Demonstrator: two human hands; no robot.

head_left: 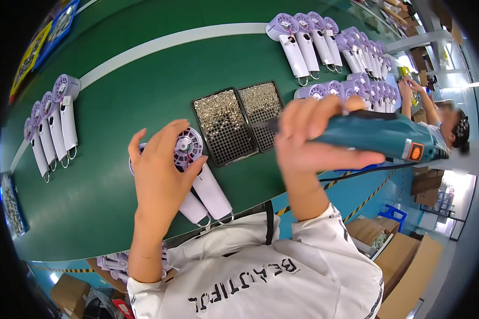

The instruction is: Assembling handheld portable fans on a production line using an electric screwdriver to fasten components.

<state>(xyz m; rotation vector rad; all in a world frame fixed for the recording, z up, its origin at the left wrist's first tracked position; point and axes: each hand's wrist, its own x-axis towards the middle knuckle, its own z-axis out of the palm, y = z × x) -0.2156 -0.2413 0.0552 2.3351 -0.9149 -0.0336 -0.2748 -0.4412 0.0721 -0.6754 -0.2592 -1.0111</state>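
Observation:
In my right hand (308, 133) is a teal electric screwdriver (367, 135), lying sideways with its cable trailing off to the right. Its blurred tip points left, over the right one of two black screw trays (261, 119). My left hand (162, 165) arches over two pale purple handheld fans, its fingers apart. The thumb and fingertips lie near the round head of the right fan (214, 194); whether they press on it I cannot tell. Beside it, the left fan (193, 209) is partly hidden under the hand. Wires show at the right fan's neck.
Similar fans stand in rows at the left (53, 125) and far right (308, 45) of the green table (127, 90). The left screw tray (226, 125) is partly filled. Blue and yellow bins (42, 45) sit far left. Another person (444, 125) works at right. Cardboard boxes (404, 271) stand below.

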